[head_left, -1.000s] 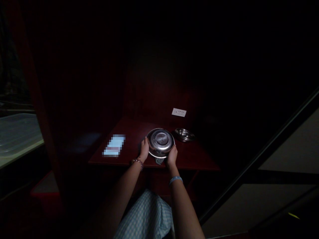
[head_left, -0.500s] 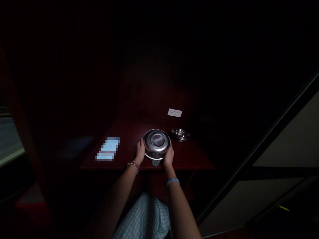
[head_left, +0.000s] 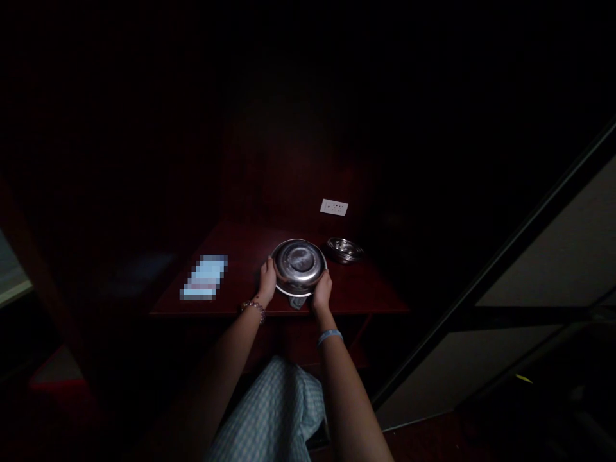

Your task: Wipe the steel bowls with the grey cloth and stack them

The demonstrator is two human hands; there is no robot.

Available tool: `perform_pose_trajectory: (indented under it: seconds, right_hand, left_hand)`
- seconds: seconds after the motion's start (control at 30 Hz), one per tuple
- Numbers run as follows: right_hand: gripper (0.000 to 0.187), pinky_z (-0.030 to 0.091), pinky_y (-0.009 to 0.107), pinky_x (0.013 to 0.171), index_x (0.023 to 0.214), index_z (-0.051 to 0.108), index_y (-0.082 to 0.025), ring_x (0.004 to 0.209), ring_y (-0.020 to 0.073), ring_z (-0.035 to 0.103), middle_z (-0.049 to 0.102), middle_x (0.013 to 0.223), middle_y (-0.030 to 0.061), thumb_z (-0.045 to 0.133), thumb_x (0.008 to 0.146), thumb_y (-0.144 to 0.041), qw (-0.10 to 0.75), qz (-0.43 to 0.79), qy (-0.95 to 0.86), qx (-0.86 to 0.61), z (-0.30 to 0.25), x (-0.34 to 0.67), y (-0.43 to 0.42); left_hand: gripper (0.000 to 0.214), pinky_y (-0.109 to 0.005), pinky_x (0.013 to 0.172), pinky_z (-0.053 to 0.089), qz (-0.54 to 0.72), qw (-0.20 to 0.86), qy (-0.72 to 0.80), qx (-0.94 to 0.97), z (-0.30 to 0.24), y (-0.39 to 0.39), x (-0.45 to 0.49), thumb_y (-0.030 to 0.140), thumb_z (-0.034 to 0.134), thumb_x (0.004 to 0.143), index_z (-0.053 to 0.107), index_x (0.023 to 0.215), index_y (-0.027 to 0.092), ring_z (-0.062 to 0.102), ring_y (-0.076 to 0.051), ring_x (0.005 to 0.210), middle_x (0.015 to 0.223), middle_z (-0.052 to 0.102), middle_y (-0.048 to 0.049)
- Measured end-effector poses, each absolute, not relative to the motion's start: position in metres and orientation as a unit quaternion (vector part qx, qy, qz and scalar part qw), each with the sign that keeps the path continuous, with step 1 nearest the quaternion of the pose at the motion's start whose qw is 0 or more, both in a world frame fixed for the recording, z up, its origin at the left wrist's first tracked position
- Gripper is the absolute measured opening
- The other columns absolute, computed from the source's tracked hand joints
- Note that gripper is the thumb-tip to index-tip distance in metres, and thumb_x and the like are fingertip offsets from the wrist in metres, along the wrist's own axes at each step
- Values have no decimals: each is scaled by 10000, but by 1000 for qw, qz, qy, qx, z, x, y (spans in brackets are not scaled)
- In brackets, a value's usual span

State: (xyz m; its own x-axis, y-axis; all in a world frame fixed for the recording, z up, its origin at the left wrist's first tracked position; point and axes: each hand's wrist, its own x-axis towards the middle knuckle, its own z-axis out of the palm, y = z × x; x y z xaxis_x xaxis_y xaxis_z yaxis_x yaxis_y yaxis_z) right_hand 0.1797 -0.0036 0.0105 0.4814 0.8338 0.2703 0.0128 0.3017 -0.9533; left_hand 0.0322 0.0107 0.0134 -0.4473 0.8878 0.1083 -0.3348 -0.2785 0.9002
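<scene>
A shiny metal bowl [head_left: 299, 264] is bottom-up over the dark red table, its round base facing me. My left hand [head_left: 268, 280] grips its left rim, and my right hand [head_left: 322, 290] grips the rim at the lower right. Both hands are closed on it, with the fingertips partly hidden. Under the bowl's near edge a bit of grey cloth [head_left: 297, 303] shows; the rest of it is covered. Behind and to the right sits a second group of metal bowls [head_left: 345, 250], apparently nested, which neither hand touches.
On the left of the red table [head_left: 231, 301] lies a bright, pixelated flat rectangle [head_left: 205, 277]. A white wall socket [head_left: 333, 207] is on the back panel. A slanted dark frame edge [head_left: 481, 276] runs along the right. The surroundings are very dark.
The whole scene sits slightly higher and further left in view, as the camera has shifted. Both hands keep the same hold on the upturned bowl.
</scene>
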Motion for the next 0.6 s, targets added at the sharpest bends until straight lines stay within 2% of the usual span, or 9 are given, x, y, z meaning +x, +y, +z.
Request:
perform_pose_trajectory:
  seconds: [0.27, 0.47, 0.6]
  right_hand:
    - [395, 495, 304, 892, 880, 700, -173, 912, 196, 673, 769, 933, 61, 375, 943, -388, 698, 310, -401, -505, 15, 179, -5]
    - [400, 496, 299, 855, 850, 705, -166, 867, 190, 667, 772, 888, 55, 398, 940, -407, 708, 326, -395, -486, 15, 180, -5]
    - [385, 501, 311, 881, 874, 711, -169, 883, 195, 674, 777, 897, 49, 427, 918, -425, 718, 342, -379, -472, 12, 181, -1]
  left_hand:
    - [474, -383, 920, 514, 733, 436, 417, 314, 16, 10, 34, 624, 504, 907, 641, 794, 185, 676, -254, 947, 875, 724, -118]
    - [476, -402, 975, 516, 732, 442, 412, 315, 17, 8, 34, 617, 521, 910, 660, 830, 169, 685, -275, 1041, 926, 744, -131]
    - [432, -412, 1063, 482, 723, 459, 429, 288, 16, 9, 33, 563, 511, 943, 689, 919, 170, 675, -283, 1157, 1105, 753, -155]
